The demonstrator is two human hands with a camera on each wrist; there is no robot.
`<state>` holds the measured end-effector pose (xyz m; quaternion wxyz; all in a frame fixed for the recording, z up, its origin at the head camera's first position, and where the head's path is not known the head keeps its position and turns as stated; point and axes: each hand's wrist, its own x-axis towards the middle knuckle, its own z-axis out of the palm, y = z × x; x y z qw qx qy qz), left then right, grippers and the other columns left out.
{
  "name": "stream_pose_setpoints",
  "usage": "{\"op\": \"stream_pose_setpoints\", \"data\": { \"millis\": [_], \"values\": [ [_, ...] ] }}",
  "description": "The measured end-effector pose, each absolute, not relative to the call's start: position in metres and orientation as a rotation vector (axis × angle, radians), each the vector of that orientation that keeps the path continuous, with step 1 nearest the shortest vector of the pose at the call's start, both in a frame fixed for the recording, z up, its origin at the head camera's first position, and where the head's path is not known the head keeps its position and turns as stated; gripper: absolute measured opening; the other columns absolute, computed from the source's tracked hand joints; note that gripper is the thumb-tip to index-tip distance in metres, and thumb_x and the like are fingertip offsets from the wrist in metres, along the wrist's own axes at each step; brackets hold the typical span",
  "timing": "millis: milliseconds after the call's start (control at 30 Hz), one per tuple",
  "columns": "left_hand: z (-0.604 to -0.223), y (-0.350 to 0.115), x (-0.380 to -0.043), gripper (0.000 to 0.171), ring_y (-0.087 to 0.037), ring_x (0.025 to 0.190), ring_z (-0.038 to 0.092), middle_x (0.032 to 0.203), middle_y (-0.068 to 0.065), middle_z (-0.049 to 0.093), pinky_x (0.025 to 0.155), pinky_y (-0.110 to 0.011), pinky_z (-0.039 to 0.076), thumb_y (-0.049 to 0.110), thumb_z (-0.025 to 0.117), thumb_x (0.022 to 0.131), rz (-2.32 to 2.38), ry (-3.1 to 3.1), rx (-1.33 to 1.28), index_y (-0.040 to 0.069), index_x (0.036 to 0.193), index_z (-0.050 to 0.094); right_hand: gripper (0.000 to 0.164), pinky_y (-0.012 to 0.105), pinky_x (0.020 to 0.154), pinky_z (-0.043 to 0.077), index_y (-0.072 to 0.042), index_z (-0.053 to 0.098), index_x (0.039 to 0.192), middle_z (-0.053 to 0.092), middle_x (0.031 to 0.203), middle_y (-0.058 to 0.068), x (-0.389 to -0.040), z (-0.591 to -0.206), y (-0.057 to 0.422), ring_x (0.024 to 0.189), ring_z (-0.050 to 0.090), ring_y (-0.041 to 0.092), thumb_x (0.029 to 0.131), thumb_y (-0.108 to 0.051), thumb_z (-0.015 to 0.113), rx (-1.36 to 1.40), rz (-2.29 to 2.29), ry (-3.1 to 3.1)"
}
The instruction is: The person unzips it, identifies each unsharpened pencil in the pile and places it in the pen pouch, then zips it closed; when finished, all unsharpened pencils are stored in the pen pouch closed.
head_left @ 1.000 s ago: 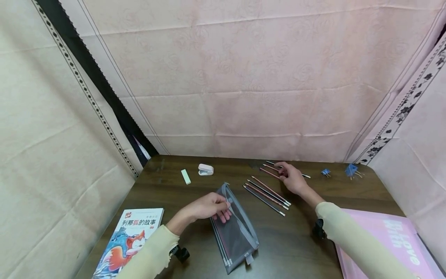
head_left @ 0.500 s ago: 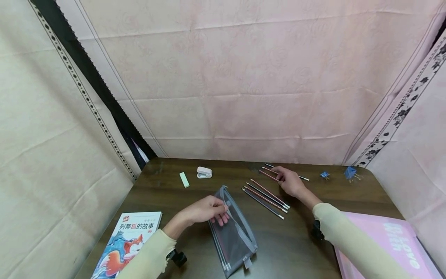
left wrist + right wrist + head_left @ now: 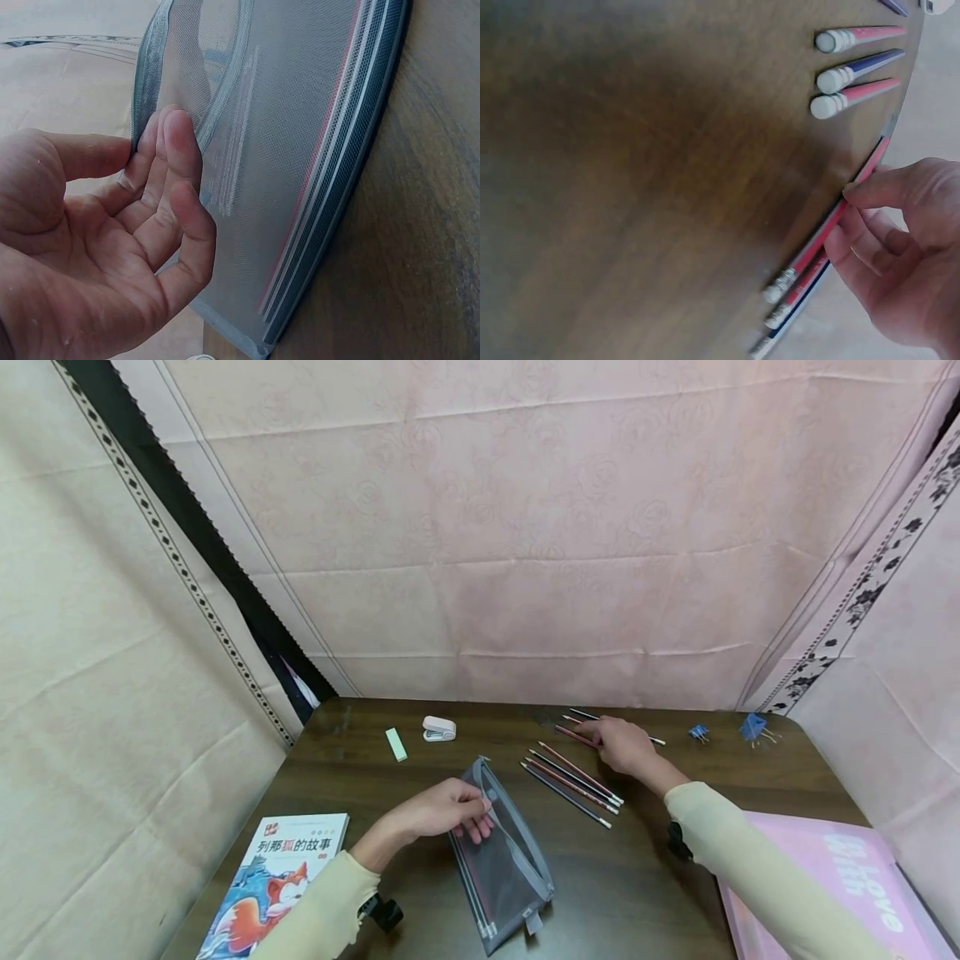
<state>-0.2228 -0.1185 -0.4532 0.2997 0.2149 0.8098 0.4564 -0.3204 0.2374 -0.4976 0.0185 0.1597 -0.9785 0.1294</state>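
Observation:
My left hand (image 3: 450,810) pinches the open zip edge of a grey mesh pencil case (image 3: 517,877) between thumb and fingers. Several pencils inside show through the mesh (image 3: 300,150) in the left wrist view. At the back of the table, my right hand (image 3: 626,747) has thumb and fingertips on a red pencil (image 3: 808,249), pinching it near its middle. Beside that lie another red pencil (image 3: 801,291) and a dark one (image 3: 793,315), partly hidden by the fingers. Several more pencils (image 3: 573,781), red and dark with white ends, lie between the case and my right hand.
A pale green strip (image 3: 397,744) and a small white stapler (image 3: 439,728) lie at the back left. Two blue binder clips (image 3: 699,732) (image 3: 753,727) sit at the back right. A picture book (image 3: 277,877) is at the left, a pink folder (image 3: 825,877) at the right.
My right hand has turned slightly and sits lower over the back pencils. The left hand keeps its hold on the pencil case edge.

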Motion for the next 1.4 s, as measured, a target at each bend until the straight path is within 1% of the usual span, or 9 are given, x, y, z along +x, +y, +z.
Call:
{"op": "stream_pose_setpoints", "data": {
  "millis": [133,233,500,633,733,833,967,1100,1400],
  "values": [
    [-0.454,-0.119,-0.222,0.031,-0.02,0.077,0.07,0.086,-0.007,0.074,0.068,-0.037,0.051,0.031,0.05,0.1,1.219,2.144,0.581,0.01,0.09,0.07,0.058,0.029,0.055,0.042,-0.033,0.06,0.129,0.064,0.092,0.0,-0.32,-0.494,0.233,0.074,0.056,0.014,0.082,0.002,0.06,0.516,0.259,-3.068],
    [-0.454,-0.119,-0.222,0.031,-0.019,0.077,0.07,0.086,-0.007,0.074,0.069,-0.037,0.051,0.032,0.05,0.1,1.222,2.141,0.592,0.009,0.09,0.07,0.058,0.029,0.055,0.042,-0.034,0.06,0.128,0.064,0.09,-0.002,-0.322,-0.494,0.233,0.073,0.055,0.014,0.082,0.0,0.061,0.505,0.244,-3.076],
    [-0.453,-0.118,-0.222,0.031,-0.019,0.077,0.07,0.087,-0.007,0.074,0.07,-0.038,0.051,0.031,0.049,0.1,1.212,2.143,0.598,0.01,0.09,0.07,0.047,0.028,0.054,0.043,-0.034,0.063,0.124,0.07,0.088,-0.005,-0.326,-0.495,0.239,0.073,0.058,0.014,0.086,-0.005,0.063,0.536,0.318,-3.086],
    [-0.452,-0.118,-0.221,0.031,-0.02,0.077,0.07,0.086,-0.006,0.074,0.071,-0.039,0.051,0.031,0.049,0.1,1.212,2.144,0.598,0.011,0.089,0.07,0.042,0.03,0.057,0.046,-0.032,0.066,0.119,0.071,0.089,-0.004,-0.328,-0.495,0.243,0.074,0.06,0.012,0.085,-0.007,0.066,0.532,0.375,-3.091],
    [-0.452,-0.118,-0.221,0.031,-0.02,0.077,0.07,0.086,-0.006,0.074,0.07,-0.039,0.051,0.032,0.05,0.1,1.214,2.144,0.599,0.012,0.089,0.07,0.04,0.029,0.056,0.044,-0.031,0.067,0.117,0.071,0.082,-0.005,-0.328,-0.495,0.244,0.068,0.057,0.013,0.084,-0.008,0.067,0.537,0.402,-3.083],
    [-0.451,-0.119,-0.22,0.03,-0.021,0.078,0.07,0.086,-0.006,0.073,0.07,-0.039,0.051,0.033,0.051,0.1,1.213,2.143,0.599,0.012,0.089,0.07,0.038,0.028,0.054,0.04,-0.032,0.067,0.115,0.069,0.08,-0.006,-0.328,-0.498,0.244,0.065,0.055,0.013,0.083,-0.012,0.069,0.534,0.412,-3.071],
    [-0.451,-0.12,-0.22,0.03,-0.021,0.078,0.07,0.087,-0.006,0.073,0.071,-0.04,0.05,0.033,0.05,0.1,1.211,2.145,0.595,0.012,0.09,0.07,0.037,0.029,0.055,0.04,-0.031,0.067,0.114,0.068,0.083,-0.004,-0.328,-0.502,0.244,0.067,0.055,0.013,0.081,-0.017,0.073,0.525,0.435,-3.048],
    [-0.451,-0.121,-0.22,0.031,-0.02,0.078,0.07,0.086,-0.006,0.073,0.071,-0.039,0.05,0.033,0.05,0.1,1.206,2.152,0.595,0.012,0.09,0.07,0.037,0.029,0.055,0.039,-0.03,0.067,0.114,0.067,0.081,-0.004,-0.328,-0.503,0.244,0.066,0.055,0.013,0.08,-0.016,0.073,0.526,0.45,-3.033],
    [-0.451,-0.121,-0.221,0.031,-0.02,0.078,0.07,0.087,-0.005,0.074,0.07,-0.038,0.05,0.033,0.05,0.1,1.21,2.15,0.59,0.012,0.09,0.07,0.038,0.027,0.055,0.038,-0.033,0.067,0.111,0.062,0.071,-0.013,-0.324,-0.498,0.242,0.063,0.053,0.009,0.077,-0.018,0.076,0.627,0.388,-3.001]
  ]
}}
